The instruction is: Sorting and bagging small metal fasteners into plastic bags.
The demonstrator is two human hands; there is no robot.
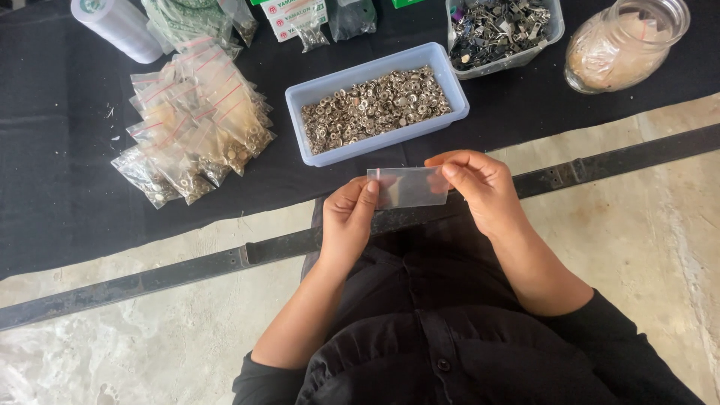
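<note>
Head view: we pinch an empty clear zip bag (409, 187) by its ends, left hand (346, 219) and right hand (480, 187) closed on it (mouth sideways), just this side of the tub of metal rings (377, 105).

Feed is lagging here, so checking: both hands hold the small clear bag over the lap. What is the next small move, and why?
Probably pull the bag's mouth open. The small clear bag looks flat and empty, pinched between the left hand and right hand, with the tub of small metal rings just ahead and filled bags piled left.
</note>
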